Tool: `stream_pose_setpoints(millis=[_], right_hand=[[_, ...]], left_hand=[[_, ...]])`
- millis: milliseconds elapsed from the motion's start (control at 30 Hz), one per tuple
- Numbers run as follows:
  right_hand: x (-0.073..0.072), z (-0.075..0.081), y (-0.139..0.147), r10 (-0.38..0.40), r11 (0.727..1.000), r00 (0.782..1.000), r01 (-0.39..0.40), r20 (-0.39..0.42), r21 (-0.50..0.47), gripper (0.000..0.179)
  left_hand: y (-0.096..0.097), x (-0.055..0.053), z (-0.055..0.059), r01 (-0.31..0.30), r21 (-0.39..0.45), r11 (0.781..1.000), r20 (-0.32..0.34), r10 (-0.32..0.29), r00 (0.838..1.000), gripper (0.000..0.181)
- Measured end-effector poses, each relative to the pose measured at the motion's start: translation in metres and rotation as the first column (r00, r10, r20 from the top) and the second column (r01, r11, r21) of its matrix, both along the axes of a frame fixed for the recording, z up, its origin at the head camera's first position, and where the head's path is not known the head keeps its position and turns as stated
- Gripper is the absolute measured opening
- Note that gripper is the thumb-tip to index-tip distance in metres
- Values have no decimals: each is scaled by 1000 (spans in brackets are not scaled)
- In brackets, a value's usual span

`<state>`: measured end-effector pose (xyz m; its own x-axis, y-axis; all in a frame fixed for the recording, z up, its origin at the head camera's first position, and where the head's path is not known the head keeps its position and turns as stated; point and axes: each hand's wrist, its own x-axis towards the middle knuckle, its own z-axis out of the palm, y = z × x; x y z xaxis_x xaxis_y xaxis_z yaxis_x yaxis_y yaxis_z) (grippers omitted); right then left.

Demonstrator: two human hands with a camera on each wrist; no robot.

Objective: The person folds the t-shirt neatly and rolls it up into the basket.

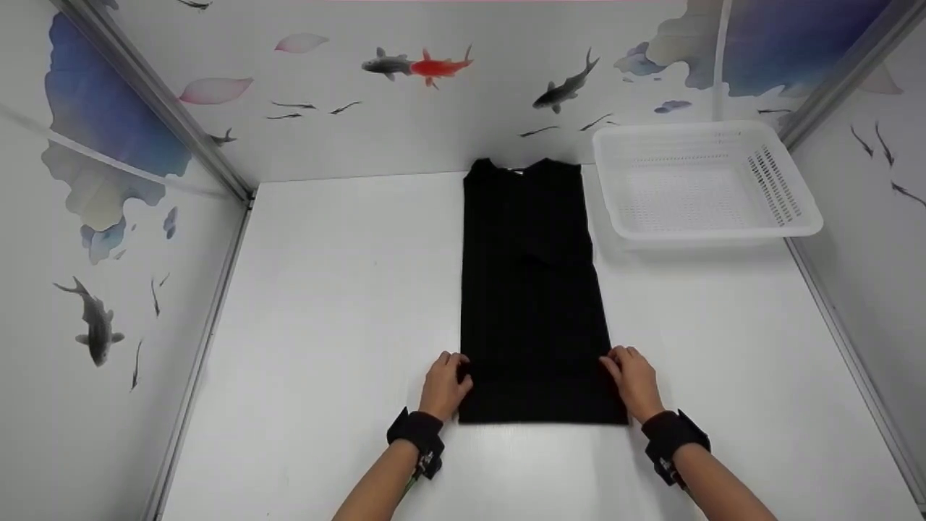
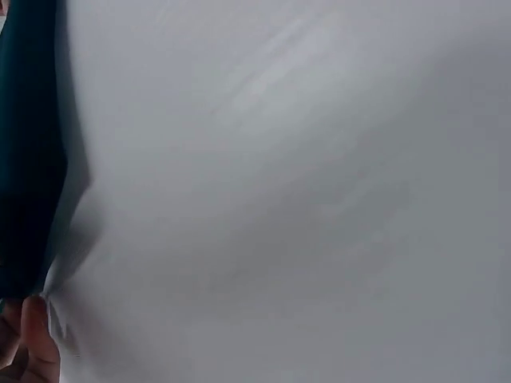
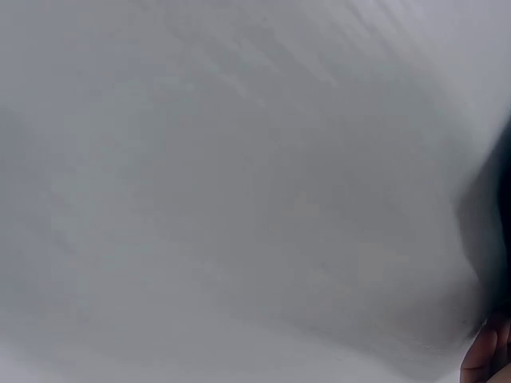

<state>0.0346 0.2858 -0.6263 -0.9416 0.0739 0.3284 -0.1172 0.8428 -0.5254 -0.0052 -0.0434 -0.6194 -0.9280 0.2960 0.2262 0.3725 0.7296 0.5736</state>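
A black shirt (image 1: 532, 289) lies on the white table, folded into a long panel with its neckline at the far end and its straight lower edge towards me. My left hand (image 1: 443, 385) pinches its left edge a little above the lower corner. On the opposite edge, at about the same height, my right hand (image 1: 635, 380) pinches the fabric. In the left wrist view, the thumb and fingers of the left hand (image 2: 32, 343) meet the dark cloth (image 2: 30, 144). Only the fingertips of the right hand (image 3: 485, 359) show at the right wrist view's corner, beside a dark strip of the shirt (image 3: 505, 215).
A white perforated plastic basket (image 1: 611, 192) stands at the back right, close beside the shirt's far end. White walls printed with fish enclose the table (image 1: 340, 304) at the back, left and right. Each wrist wears a black strap (image 1: 418, 434) with a small device.
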Motion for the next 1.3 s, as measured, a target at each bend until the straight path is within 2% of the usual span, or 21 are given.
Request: stream_pose_setpoints(millis=[100,167,267,367,467,533,600,667,767,867,1067,1300], right_hand=[[1,1,0,2,1000,995,-1,-95,9,14],[6,3,0,17,1000,988,-15,-157,15,14],[18,5,3,92,995,967,-83,-238,47,22],[33,4,8,198,980,936,-179,-292,92,32],[49,2,13,292,956,907,-272,-302,107,38],[59,-1,16,340,940,897,-322,-283,111,26],[67,-4,18,385,923,888,-363,-254,130,16],[73,-7,20,416,907,883,-386,-219,168,20],[76,-12,23,432,894,880,-391,-195,216,28],[76,-14,24,431,894,879,-387,-204,225,51],[71,-18,24,441,896,860,-406,-258,179,50],[67,-18,23,423,905,864,-383,-275,186,45]], left_hand=[[-2,-2,0,31,-17,999,-85,-32,996,28],[-5,-1,1,65,-28,997,-161,-69,985,29],[-11,3,2,128,-50,991,-268,-137,954,27],[-18,12,1,219,-78,973,-329,-232,915,26],[-25,24,-1,318,-98,943,-326,-332,885,24],[-29,31,-3,374,-113,920,-306,-390,868,23],[-33,36,-7,415,-121,902,-292,-431,854,24],[-36,39,-10,436,-130,890,-282,-455,844,26],[-40,40,-14,448,-144,882,-283,-471,836,30],[-42,38,-15,450,-162,878,-279,-478,833,32],[-42,31,-15,457,-171,873,-284,-488,825,32],[-36,26,-15,450,-210,868,-326,-496,805,25]])
